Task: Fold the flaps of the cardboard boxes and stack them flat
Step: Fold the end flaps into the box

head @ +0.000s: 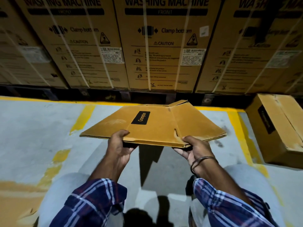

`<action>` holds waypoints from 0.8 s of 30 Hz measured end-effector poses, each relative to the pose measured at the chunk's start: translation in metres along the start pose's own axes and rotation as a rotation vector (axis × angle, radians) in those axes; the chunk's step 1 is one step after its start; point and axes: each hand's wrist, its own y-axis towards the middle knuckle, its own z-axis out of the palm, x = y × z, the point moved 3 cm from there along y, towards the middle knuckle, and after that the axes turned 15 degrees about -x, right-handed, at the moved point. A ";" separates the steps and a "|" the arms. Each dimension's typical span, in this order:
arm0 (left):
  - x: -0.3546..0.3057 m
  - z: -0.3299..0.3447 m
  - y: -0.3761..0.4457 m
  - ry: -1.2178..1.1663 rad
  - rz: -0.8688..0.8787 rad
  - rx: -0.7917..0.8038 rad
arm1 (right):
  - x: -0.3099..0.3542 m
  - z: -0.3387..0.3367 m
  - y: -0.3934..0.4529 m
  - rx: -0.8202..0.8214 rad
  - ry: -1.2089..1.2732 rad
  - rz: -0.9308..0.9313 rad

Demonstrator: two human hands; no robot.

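A flattened brown cardboard box (157, 123) with a black "Crompton" label hangs level above the floor, in the middle of the view. My left hand (118, 145) grips its near edge on the left, thumb on top and fingers underneath. My right hand (192, 147) grips the same edge on the right, thumb on top. A small flap at the far edge sticks up slightly. A second brown box (278, 126), still assembled, lies on the floor at the right.
A row of tall washing-machine cartons (164, 46) on dark pallets walls off the far side. The grey concrete floor (32, 128) carries yellow painted lines. Flat cardboard (18, 200) lies at the bottom left. My knees are below the arms.
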 end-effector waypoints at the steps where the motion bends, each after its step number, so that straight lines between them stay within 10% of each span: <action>1: -0.003 0.000 0.001 -0.008 0.011 -0.019 | -0.001 0.002 -0.001 0.002 -0.013 -0.022; 14: -0.090 -0.118 -0.053 -0.285 0.312 -0.112 | -0.025 0.078 -0.100 0.364 -0.141 -0.136; 24: -0.116 -0.360 -0.084 -0.584 0.438 -0.533 | -0.215 0.217 -0.206 0.604 -0.626 0.071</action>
